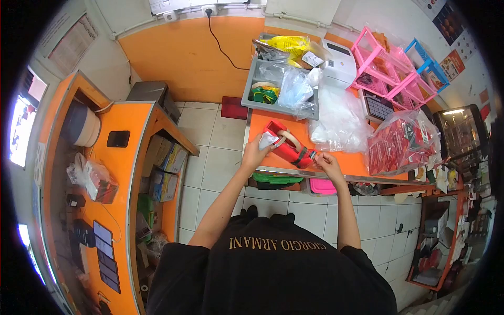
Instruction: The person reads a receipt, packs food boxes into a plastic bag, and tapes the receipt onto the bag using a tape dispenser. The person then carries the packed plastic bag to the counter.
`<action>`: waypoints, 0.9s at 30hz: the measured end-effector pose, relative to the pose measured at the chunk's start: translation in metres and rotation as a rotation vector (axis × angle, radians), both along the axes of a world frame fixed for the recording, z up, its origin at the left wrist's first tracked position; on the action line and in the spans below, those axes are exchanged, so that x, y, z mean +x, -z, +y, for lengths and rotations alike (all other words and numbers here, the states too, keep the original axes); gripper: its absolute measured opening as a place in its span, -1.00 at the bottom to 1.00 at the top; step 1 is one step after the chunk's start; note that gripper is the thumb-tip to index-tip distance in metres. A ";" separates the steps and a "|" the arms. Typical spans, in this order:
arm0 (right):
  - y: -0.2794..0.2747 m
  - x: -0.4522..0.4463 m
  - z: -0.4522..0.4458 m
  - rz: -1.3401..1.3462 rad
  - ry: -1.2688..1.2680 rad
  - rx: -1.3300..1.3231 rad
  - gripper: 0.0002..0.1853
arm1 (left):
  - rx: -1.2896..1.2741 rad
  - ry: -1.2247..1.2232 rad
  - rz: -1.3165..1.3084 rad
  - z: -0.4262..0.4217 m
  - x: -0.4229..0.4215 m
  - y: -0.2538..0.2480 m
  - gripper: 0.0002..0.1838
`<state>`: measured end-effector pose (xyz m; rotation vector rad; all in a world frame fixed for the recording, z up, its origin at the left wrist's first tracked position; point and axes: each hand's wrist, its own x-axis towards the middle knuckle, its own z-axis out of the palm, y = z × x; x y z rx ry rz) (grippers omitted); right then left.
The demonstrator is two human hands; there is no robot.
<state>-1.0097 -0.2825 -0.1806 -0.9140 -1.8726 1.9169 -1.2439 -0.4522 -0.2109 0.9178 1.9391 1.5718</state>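
I hold a smooth plastic tape dispenser (pixel 286 153); the far tray (pixel 262 106) is matt plastic, the right bag (pixel 401 142) glossy film.

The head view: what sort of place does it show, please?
Probably a small shop's packing corner, though I cannot be sure. A red tape dispenser is held at the orange table, near clear plastic bags and a crowded gray tray.
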 end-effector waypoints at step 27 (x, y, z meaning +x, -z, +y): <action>0.014 -0.002 0.006 -0.002 -0.039 0.030 -0.85 | -0.041 0.284 1.223 0.012 -0.017 -0.065 -0.29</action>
